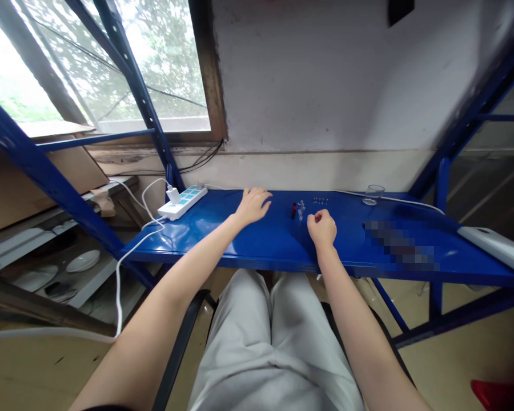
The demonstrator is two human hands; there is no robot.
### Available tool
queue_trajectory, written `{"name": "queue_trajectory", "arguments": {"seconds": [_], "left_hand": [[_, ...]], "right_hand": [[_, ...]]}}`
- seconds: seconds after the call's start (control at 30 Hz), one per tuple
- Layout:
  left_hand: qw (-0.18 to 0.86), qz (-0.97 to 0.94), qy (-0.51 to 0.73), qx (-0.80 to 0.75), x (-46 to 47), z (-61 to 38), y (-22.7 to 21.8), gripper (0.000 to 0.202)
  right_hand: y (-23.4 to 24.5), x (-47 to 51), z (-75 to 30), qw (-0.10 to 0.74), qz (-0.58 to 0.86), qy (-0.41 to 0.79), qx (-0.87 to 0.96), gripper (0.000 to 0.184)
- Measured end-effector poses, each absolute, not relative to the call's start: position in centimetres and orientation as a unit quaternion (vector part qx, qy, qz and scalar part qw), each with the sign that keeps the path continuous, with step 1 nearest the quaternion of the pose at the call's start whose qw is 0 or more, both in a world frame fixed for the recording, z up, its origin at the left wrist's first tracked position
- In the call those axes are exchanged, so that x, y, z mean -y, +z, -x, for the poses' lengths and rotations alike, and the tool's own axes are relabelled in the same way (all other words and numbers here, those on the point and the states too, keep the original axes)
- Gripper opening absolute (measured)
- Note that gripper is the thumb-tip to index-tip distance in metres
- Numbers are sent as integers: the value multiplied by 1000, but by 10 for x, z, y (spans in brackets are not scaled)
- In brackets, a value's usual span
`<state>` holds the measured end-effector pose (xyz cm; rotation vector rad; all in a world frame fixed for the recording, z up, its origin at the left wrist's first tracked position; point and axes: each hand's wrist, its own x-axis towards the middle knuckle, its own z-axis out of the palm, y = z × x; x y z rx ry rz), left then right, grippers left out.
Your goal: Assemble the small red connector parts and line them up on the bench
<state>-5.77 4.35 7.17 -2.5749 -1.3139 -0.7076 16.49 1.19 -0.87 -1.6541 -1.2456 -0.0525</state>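
My left hand (254,205) rests on or just above the blue tabletop (265,242), fingers stretched out and nothing seen in them. My right hand (322,228) is held over the table with its fingers curled together; whatever is between them, if anything, is hidden. Between the two hands lies a small black and red piece (293,211). Close beside it is a little cluster of clear pieces (301,210), nearest to the right hand. Behind that hand several tiny objects (320,200) stand in a row, too small to name.
A white power strip (183,201) with a plugged-in charger (172,194) sits at the left end. Toward the back right stands a clear glass (373,195). A blurred-out dark item (400,245) and a white flat object (497,248) lie on the right. Blue posts frame the table.
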Motion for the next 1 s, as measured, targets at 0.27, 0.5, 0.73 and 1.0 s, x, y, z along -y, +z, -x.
{"name": "queue_trajectory", "arguments": {"seconds": [0.27,0.5,0.73,1.0], "left_hand": [[17,875,-187,447,-33,1,24,59],[53,864,-207,456,-39,-23,-6,56],[78,845,-260,460,-44,-26,-7,30],[-14,782,-402,475,-37,-18,-11,12]], "right_hand": [[-22,-22,-168,395,731,-18,556,14],[-23,-24,-164,333,730,-27,596,17],[-19,-32,-158,261,764,-22,590,24],[-12,-34,-150,238,777,-4,582,28]]}}
